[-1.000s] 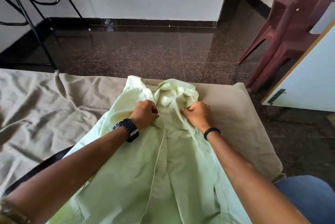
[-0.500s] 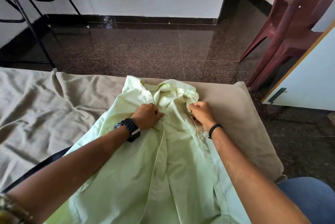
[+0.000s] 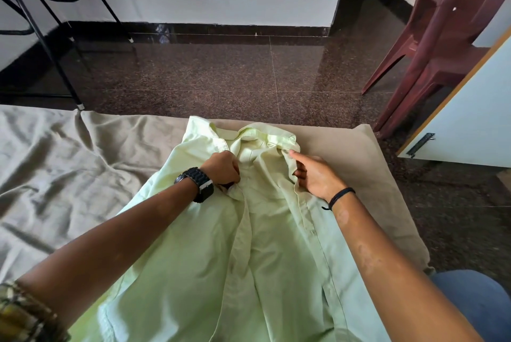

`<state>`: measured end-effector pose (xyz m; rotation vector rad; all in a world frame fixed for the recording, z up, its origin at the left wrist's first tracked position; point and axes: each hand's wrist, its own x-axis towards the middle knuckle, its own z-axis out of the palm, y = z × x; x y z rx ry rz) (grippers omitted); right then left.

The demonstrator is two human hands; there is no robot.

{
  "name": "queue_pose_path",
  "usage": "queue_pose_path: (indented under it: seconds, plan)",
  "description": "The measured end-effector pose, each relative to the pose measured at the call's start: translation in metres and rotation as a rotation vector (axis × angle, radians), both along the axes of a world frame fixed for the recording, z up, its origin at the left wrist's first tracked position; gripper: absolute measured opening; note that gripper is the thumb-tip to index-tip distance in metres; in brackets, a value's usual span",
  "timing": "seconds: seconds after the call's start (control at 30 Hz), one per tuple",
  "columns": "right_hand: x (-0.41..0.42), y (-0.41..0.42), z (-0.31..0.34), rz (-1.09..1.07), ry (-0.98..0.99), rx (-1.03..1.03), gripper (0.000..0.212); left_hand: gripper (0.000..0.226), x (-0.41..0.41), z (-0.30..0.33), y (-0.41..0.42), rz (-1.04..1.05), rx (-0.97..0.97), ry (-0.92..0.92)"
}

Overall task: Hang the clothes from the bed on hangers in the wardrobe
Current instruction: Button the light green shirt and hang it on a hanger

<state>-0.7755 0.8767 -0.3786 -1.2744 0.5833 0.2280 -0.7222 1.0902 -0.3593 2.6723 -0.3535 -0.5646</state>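
Note:
A pale green shirt [image 3: 265,244] lies front-up on the bed [image 3: 69,164], its collar toward the far edge. My left hand [image 3: 221,168], with a black watch on the wrist, grips the left front edge of the shirt just below the collar. My right hand [image 3: 315,175] holds the right front edge near the collar, thumb under the cloth and forefinger stretched out toward the collar tip. The shirt front is spread open between the two hands. No hanger is in view.
The bed has a creased beige sheet and ends at a dark polished floor [image 3: 235,78]. Stacked maroon plastic chairs [image 3: 442,26] stand at the right. A pale blue cupboard door [image 3: 475,120] with a black handle is beside them. A black metal stand [image 3: 41,37] is at the far left.
My right hand has loosened from a fist and its forefinger now points at the collar. The two hands have drawn the shirt's front edges further apart.

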Motion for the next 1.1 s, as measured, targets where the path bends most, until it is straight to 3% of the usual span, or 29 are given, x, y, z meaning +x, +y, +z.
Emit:
queue_pose_path:
  seconds: [0.1,0.23,0.37,0.47,0.53,0.6,0.7,0.83,0.9,1.0,1.1]
  plan:
    - [-0.002,0.003,0.000,-0.010,-0.047,-0.015,0.003,0.013,0.000,0.002,0.003,0.059,-0.095,0.023]
    - [0.002,0.008,0.002,-0.082,-0.063,-0.072,0.018,0.013,0.001,0.006,0.006,0.065,-0.176,0.076]
    - [0.003,0.006,0.015,0.164,0.019,-0.266,0.021,0.021,0.012,0.029,0.018,-0.006,0.038,0.174]
    - [0.010,0.001,0.028,0.415,0.076,-0.598,0.019,0.029,0.026,0.039,0.026,-0.065,0.241,0.010]
    - [0.023,-0.003,0.034,0.363,0.024,-0.888,0.023,0.037,0.036,0.042,0.029,-0.020,0.279,-0.135]
    - [0.036,-0.006,0.039,0.257,-0.040,-1.003,0.027,0.051,0.046,0.038,0.030,0.091,0.207,-0.209]
    - [0.051,-0.009,0.036,0.201,-0.069,-0.992,0.036,0.071,0.052,0.032,0.025,0.218,0.099,-0.193]
    - [0.056,-0.013,0.023,0.387,-0.057,-0.945,0.070,0.061,0.059,0.020,0.021,0.308,0.038,-0.082]
    - [0.059,-0.015,0.018,0.413,-0.051,-0.926,0.056,0.048,0.059,0.016,0.022,0.367,-0.090,-0.112]
    - [0.054,-0.013,0.020,0.484,-0.014,-0.568,0.014,0.030,0.060,0.017,0.030,0.518,-0.404,-0.104]
    - [0.051,-0.012,0.032,0.492,0.020,-0.307,0.028,0.024,0.065,0.024,0.045,0.600,-0.664,0.004]
